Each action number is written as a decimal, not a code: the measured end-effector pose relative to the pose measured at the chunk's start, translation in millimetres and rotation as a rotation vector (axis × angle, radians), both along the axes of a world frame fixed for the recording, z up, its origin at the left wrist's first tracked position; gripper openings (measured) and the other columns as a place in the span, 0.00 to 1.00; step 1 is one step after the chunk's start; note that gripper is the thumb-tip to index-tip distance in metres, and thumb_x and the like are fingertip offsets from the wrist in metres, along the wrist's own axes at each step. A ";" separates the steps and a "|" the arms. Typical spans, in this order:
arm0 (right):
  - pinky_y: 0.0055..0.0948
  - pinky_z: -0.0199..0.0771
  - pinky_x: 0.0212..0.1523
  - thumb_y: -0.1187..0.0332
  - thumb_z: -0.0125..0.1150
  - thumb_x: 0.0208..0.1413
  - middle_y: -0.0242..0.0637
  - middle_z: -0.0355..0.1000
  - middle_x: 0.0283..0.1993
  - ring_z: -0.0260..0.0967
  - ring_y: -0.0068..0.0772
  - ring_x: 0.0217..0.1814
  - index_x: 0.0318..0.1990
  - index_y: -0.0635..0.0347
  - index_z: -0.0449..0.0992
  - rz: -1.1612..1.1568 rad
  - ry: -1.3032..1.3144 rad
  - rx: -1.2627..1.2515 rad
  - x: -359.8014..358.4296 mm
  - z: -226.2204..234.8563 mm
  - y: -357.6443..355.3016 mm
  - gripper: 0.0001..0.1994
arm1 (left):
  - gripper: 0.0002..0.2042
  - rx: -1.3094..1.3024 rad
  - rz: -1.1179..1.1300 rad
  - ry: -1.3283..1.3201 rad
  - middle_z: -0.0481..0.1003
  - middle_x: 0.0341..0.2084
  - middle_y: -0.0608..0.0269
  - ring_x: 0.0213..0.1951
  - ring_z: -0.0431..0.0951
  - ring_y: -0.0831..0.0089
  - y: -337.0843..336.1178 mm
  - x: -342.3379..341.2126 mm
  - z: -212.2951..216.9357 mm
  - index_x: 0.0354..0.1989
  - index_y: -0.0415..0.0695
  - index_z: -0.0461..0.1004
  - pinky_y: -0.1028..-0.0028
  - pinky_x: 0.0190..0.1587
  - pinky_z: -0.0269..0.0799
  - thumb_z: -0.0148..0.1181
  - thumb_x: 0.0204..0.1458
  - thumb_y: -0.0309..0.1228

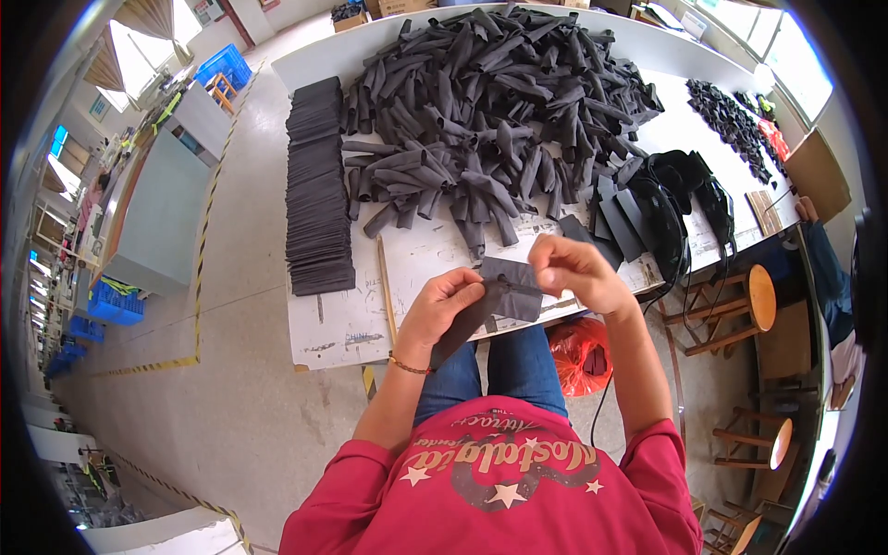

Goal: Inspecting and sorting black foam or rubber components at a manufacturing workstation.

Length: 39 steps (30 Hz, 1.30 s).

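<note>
My left hand [450, 305] is closed on a dark grey fabric piece [514, 298], thumb on top, at the table's near edge. One part of the cloth hangs down below that hand toward my lap; the other spreads flat to the right. At its right edge is my right hand [583, 275], fingers curled and thumb bent in. Whether these fingers grip the cloth's edge or something small, such as a thread, is hidden. Just beyond both hands lies a large heap of rolled dark grey fabric pieces [499, 83].
On the white table [338, 340], a tall row of stacked flat dark fabric [319, 185] lines the left side. A wooden stick [386, 287] lies near it. Black bags with cords [680, 199] are at right. Below are a red plastic bag [575, 356] and wooden stools [760, 298].
</note>
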State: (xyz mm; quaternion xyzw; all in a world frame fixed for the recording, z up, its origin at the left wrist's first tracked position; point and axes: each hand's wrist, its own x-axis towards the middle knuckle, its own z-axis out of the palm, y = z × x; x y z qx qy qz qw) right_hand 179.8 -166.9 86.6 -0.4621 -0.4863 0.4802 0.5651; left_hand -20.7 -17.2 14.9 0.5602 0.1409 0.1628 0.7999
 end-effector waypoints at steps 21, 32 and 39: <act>0.19 0.57 0.33 0.71 0.66 0.54 0.25 0.61 0.32 0.55 0.15 0.33 0.41 0.61 0.72 -0.089 -0.197 -0.077 -13.2 -0.8 2.2 0.10 | 0.09 -0.117 0.028 0.053 0.75 0.23 0.68 0.19 0.74 0.81 2.3 -9.4 -0.3 0.37 0.39 0.73 0.81 0.21 0.71 0.58 0.59 0.33; 0.20 0.64 0.34 0.71 0.63 0.56 0.28 0.69 0.31 0.64 0.18 0.34 0.36 0.62 0.71 -0.258 -0.083 0.043 -4.1 -7.7 4.0 0.07 | 0.10 -0.337 0.370 0.023 0.76 0.24 0.52 0.23 0.79 0.63 9.7 -3.3 -7.9 0.38 0.39 0.69 0.70 0.26 0.77 0.52 0.62 0.34; 0.35 0.72 0.35 0.63 0.74 0.44 0.43 0.68 0.41 0.70 0.39 0.33 0.45 0.62 0.61 -0.289 -0.845 -0.062 -89.9 -81.6 3.2 0.27 | 0.13 -0.324 0.793 -0.137 0.78 0.31 0.44 0.29 0.81 0.59 8.8 10.9 -24.2 0.39 0.35 0.65 0.64 0.33 0.80 0.53 0.61 0.35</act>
